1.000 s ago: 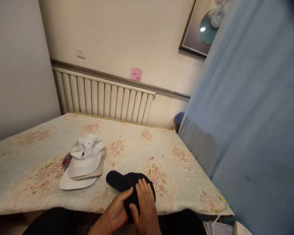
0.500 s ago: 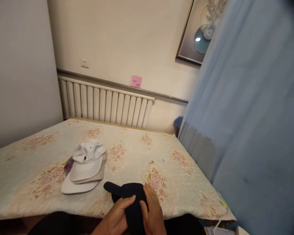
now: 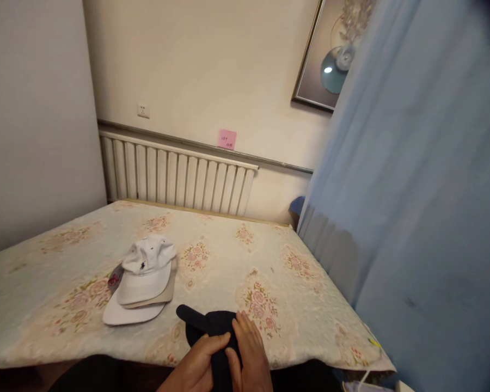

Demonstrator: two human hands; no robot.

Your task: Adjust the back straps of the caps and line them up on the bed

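A dark navy cap (image 3: 212,322) is held at the near edge of the bed, its brim pointing to the left. My left hand (image 3: 198,362) grips its near side, with the thumb lying across the fabric. On the right side, my right hand (image 3: 250,348) is pressed against the crown, its fingers together and its thumb on the near side. The lower part of the cap is hidden by my hands and the frame edge. To the left lies a stack of caps, topped by a white cap (image 3: 147,272) with a small dark logo; a beige brim and another white brim show beneath.
The caps lie on a floral bed cover (image 3: 212,239). Behind it are a white radiator (image 3: 175,174) and a wall with a pink note (image 3: 227,139). A blue curtain (image 3: 412,190) hangs along the right. A grey panel (image 3: 36,120) stands on the left.
My right hand has shifted slightly left on the navy cap, and its thumb has come closer to the left one. The stack of caps has not moved.
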